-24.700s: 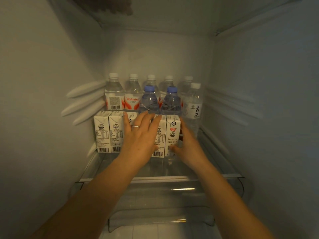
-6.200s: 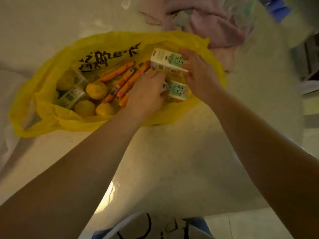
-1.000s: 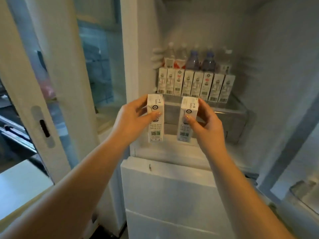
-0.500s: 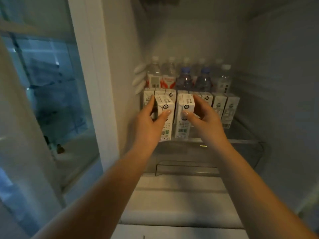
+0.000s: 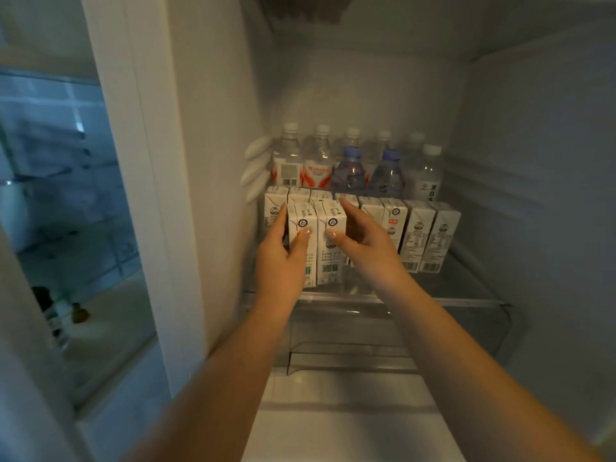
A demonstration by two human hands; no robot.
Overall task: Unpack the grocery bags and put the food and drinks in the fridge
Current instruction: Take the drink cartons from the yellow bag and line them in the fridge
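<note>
At the far left there is the open fridge door [image 5: 50, 195], and its inner side looks bluish and dim; I cannot tell what stands on its shelves. Next comes the white wall of the fridge [image 5: 213, 161], with three white shelf rails [image 5: 255, 168] on it.

The left hand [image 5: 280, 258] holds a white carton [image 5: 305, 241] upright. Its thumb lies across the front face and the other fingers go round the left side, so the hand is clamped on the carton. Just beside it, touching or nearly touching, stands a second carton [image 5: 331, 241], which the right hand [image 5: 363, 241] grips in the same way: the thumb on the front, the fingers curled over the top and the right side. Both cartons are at the front part of the glass shelf [image 5: 466, 295], on its left half; if their bottoms rest on the glass, I cannot tell.

Directly behind them there is a row of cartons [image 5: 420, 235] of the same kind, standing upright side by side across the shelf. Behind this row stand the water bottles [image 5: 318, 161], some with white caps and two with blue caps [image 5: 351, 151]. Further right is the grey right wall [image 5: 533, 195]. Under the shelf a clear drawer [image 5: 366, 328] is seen.
</note>
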